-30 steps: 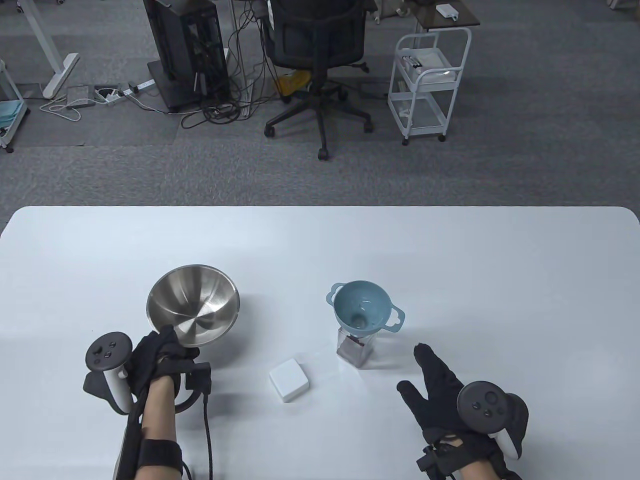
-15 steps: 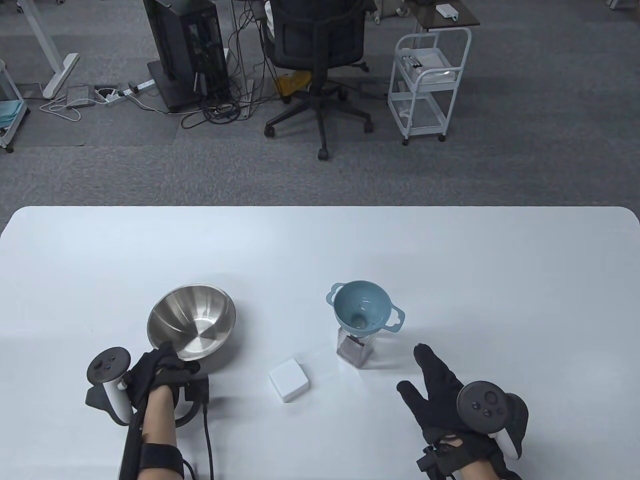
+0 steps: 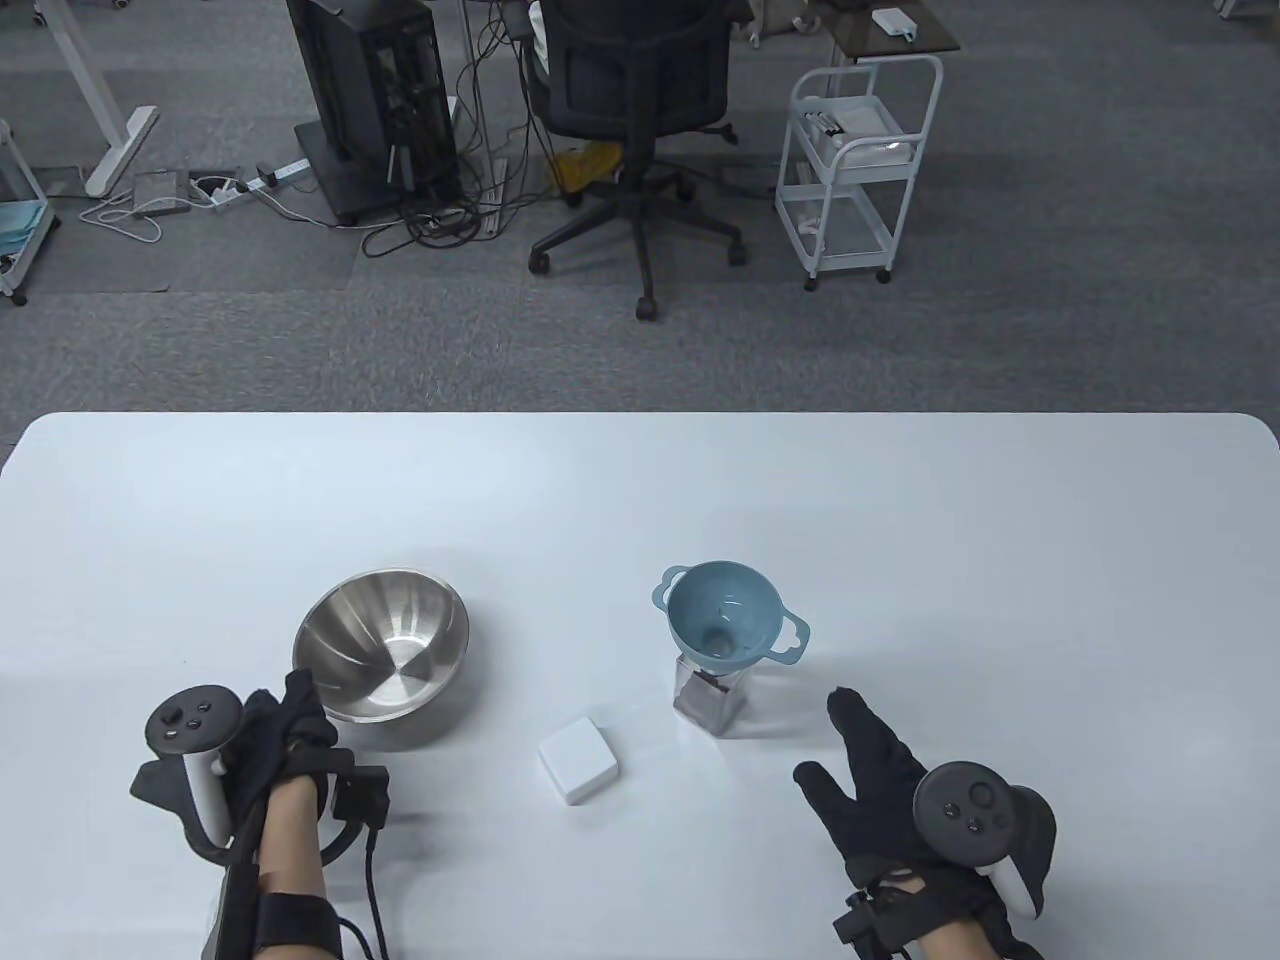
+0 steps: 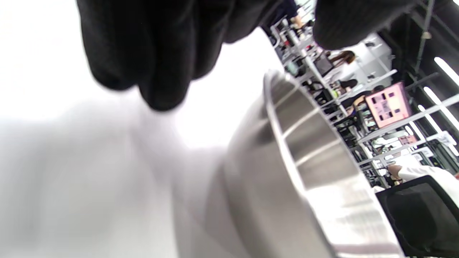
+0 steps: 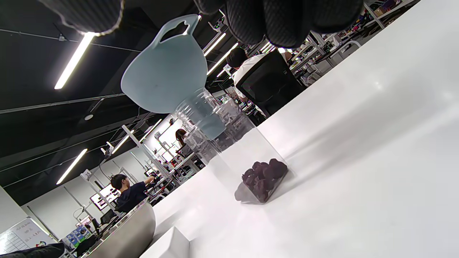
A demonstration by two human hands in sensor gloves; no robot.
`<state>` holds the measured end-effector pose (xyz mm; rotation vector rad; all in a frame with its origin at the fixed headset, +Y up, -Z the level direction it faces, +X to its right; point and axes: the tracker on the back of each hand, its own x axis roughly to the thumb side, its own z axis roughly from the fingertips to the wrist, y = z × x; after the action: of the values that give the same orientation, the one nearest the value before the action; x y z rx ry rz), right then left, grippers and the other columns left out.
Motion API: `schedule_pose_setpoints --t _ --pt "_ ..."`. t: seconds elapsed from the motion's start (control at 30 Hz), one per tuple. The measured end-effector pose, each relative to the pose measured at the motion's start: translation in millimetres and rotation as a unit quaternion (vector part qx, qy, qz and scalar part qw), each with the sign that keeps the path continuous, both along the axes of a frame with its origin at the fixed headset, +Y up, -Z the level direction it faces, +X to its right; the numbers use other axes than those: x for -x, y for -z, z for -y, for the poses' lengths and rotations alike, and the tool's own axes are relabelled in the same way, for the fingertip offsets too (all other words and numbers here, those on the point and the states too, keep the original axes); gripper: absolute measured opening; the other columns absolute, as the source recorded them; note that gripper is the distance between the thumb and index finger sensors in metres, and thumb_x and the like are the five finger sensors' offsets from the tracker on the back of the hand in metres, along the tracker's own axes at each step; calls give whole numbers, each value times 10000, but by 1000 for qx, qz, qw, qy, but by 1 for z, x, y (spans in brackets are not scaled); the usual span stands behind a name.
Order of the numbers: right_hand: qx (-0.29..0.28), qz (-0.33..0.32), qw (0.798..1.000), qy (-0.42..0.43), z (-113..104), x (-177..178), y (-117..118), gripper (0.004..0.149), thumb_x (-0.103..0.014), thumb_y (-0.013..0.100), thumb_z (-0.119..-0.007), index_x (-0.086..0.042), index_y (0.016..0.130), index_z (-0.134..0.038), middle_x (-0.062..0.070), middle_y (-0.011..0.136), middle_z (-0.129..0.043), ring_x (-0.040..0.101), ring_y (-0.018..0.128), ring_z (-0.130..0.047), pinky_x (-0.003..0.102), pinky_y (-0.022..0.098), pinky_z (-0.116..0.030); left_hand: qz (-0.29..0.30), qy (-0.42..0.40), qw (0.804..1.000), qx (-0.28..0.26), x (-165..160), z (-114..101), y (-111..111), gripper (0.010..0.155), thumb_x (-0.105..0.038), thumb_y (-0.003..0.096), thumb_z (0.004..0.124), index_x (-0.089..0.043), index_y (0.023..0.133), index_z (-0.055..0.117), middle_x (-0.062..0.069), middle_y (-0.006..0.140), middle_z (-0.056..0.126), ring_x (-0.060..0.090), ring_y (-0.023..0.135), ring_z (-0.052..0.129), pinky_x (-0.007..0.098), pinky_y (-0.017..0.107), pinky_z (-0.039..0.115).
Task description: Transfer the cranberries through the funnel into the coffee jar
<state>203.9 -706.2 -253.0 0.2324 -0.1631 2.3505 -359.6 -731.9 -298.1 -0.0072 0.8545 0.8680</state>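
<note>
2 gloved hands rest low on the white table (image 3: 640, 480). The left hand (image 3: 285, 725) sits just beside the near rim of the empty steel bowl (image 3: 385, 640); its fingers (image 4: 157, 64) hang loosely bunched, gripping nothing, apart from the bowl in the left wrist view. The right hand (image 3: 875, 775) lies flat with fingers straight and thumb spread, near the clear coffee jar (image 3: 712, 695) but not touching it. The blue funnel (image 3: 727, 625) stands upright in the jar's mouth. The cranberries (image 5: 264, 175) lie in a dark heap at the jar's bottom. A small white box (image 3: 578, 760) sits between bowl and jar.
</note>
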Motion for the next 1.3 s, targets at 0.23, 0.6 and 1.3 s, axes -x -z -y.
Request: schedule_pose_setpoints --t 0.23,0.6,1.3 --pt "-2 -2 1000 -2 0 0 0 819 -584 500 -721 -55 1061 -445 225 1094 -620 467 944 -702 551 646 -640 62 76 994 -54 -8 -47 4 788 -608 557 614 -117 1149 442 259 1146 563 501 953 801 543 625 774" --pt "-4 -1 1000 -1 0 0 -1 821 -583 498 -722 -55 1061 -445 225 1093 -621 468 943 -702 552 645 -641 258 0 953 -157 -101 -82 38 793 -612 569 612 -117 1160 427 268 1167 525 518 976 777 559 647 754" --pt "3 -2 1000 1 0 0 -1 816 -582 499 -721 -56 1060 -447 224 1093 -621 467 944 -702 551 645 -641 402 19 908 -117 -275 -88 86 768 -563 560 703 -103 1137 490 225 1093 702 398 825 971 466 585 843"
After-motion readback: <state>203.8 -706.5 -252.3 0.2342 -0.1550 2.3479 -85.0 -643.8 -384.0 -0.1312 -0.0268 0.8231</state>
